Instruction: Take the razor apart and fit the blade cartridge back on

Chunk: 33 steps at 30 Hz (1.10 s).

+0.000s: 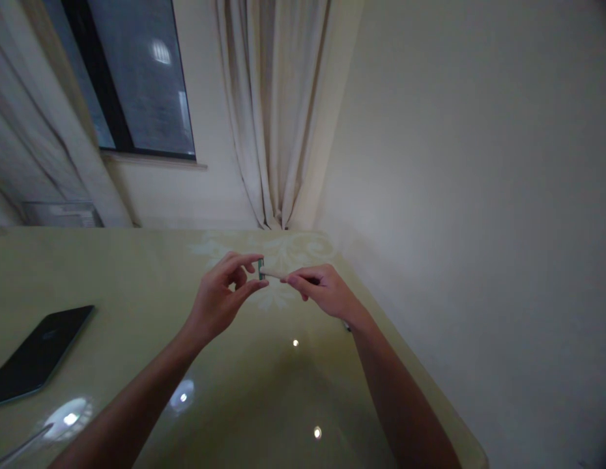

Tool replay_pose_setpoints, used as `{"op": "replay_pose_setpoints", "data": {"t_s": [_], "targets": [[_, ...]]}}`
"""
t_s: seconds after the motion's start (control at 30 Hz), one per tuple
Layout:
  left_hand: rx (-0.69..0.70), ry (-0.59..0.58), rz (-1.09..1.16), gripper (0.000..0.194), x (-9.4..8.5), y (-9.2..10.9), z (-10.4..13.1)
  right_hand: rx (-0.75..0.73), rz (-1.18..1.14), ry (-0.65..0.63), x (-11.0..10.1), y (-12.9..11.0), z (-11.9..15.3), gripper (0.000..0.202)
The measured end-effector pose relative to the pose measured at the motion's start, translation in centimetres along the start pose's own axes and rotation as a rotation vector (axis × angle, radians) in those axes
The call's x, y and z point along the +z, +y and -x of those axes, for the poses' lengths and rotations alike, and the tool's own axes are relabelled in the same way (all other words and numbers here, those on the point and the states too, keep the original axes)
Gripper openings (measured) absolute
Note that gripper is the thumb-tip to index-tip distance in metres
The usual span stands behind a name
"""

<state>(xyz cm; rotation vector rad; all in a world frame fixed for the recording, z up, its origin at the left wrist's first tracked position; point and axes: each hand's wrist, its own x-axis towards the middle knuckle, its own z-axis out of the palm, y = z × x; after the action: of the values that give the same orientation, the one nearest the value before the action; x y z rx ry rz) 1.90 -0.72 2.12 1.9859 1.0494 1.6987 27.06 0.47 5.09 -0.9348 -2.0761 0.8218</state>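
My left hand is raised over the table and pinches a small green board by its top and bottom edges, between index finger and thumb. The board stands roughly upright and looks like a circuit board, though its details are too small to read. From the right, my right hand grips a thin pale stick between thumb and fingers. The stick's left tip meets the face of the board; whether that tip is a brush or a swab I cannot tell.
A glossy pale-green table reflects several lights. On the left lie a dark flat tablet-like device and a thin grey rod or cable. A small dark object shows beside my right wrist. The wall borders the table's right edge.
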Motion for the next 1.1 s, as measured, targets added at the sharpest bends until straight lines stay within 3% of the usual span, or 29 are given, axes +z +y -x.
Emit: {"op": "replay_pose_setpoints", "data": {"t_s": [0.1, 0.23, 0.37, 0.53, 0.7, 0.83, 1.1], "targets": [[-0.024, -0.012, 0.019, 0.035, -0.02, -0.08, -0.01, 0.002, 0.006, 0.027, -0.12, 0.0, 0.06, 0.048], [-0.038, -0.023, 0.051, 0.037, -0.03, -0.15, 0.0, 0.007, -0.011, -0.03, -0.12, -0.15, 0.16, 0.05], [-0.042, -0.025, 0.045, 0.037, -0.02, -0.2, 0.05, 0.007, 0.023, 0.034, -0.09, -0.27, 0.12, 0.052], [-0.04, -0.022, 0.053, 0.037, 0.0, -0.13, 0.07, 0.01, -0.004, -0.026, -0.08, -0.39, 0.18, 0.051], [-0.048, -0.025, 0.049, 0.037, -0.03, -0.15, 0.06, 0.019, 0.035, 0.035, -0.34, -0.03, 0.21, 0.053], [-0.036, -0.025, 0.043, 0.037, -0.04, -0.05, 0.07, -0.008, 0.003, -0.019, -0.4, -0.21, 0.23, 0.052], [-0.026, -0.034, 0.057, 0.036, 0.02, 0.26, 0.11, -0.002, 0.002, -0.01, -0.49, -0.44, 0.33, 0.05]]}}
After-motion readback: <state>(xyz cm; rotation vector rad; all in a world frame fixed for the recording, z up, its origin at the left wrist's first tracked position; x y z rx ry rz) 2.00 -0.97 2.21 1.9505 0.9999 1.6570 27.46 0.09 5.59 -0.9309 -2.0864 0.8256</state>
